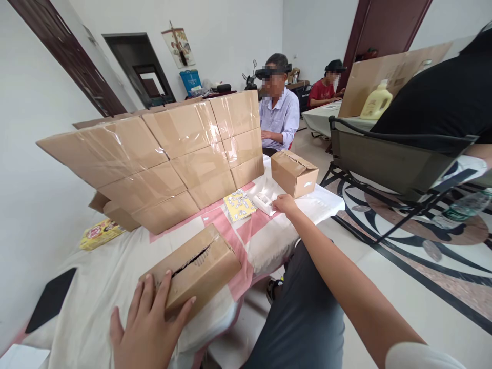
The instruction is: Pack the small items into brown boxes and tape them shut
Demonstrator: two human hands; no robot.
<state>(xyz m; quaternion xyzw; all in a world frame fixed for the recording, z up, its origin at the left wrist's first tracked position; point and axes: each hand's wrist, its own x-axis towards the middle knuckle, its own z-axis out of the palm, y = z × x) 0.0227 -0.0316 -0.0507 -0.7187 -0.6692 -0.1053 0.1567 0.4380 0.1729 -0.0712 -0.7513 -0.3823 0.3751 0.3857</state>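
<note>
My left hand (148,325) lies flat with fingers spread on the near end of a small cardboard box (200,264) whose top flaps show a gap. My right arm stretches far across the table; my right hand (285,203) is closed on the edge of a white plastic tray (264,200). A yellow printed sheet (239,205) lies just left of the tray. Another small cardboard box (294,173) stands behind my right hand.
A wall of taped cardboard boxes (169,154) stands across the cloth-covered table (107,277). A yellow packet (100,233) and a black phone (49,300) lie at left. Two people sit beyond the table. A dark folding chair (388,159) stands at right.
</note>
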